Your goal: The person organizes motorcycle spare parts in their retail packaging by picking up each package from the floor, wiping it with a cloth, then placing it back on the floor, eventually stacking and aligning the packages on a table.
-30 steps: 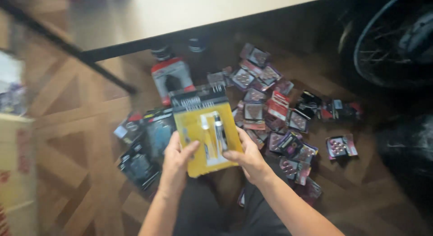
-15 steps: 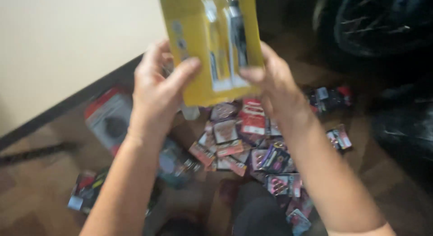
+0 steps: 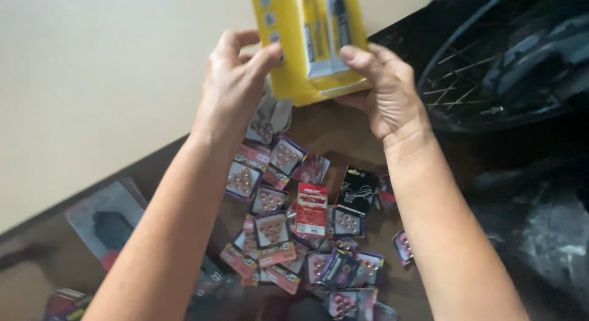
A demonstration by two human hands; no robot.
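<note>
A yellow blister pack (image 3: 294, 57) with two tubes under clear plastic is held up high in front of me, its top cut off by the frame. My left hand (image 3: 236, 88) grips its left edge with the thumb across the front. My right hand (image 3: 383, 91) grips its right lower edge, thumb on the plastic bubble. Both forearms reach up from the bottom of the view.
On the wooden floor below lies a heap of several small carded packets (image 3: 288, 229), plus a red packet (image 3: 311, 209) and a black one (image 3: 357, 189). A larger grey pack (image 3: 107, 220) lies left. A spoked wheel (image 3: 491, 69) stands at right; a pale wall (image 3: 92, 81) behind.
Both hands have lifted the yellow pack from just above the floor pile up towards the wall, and the view has tilted up with it.
</note>
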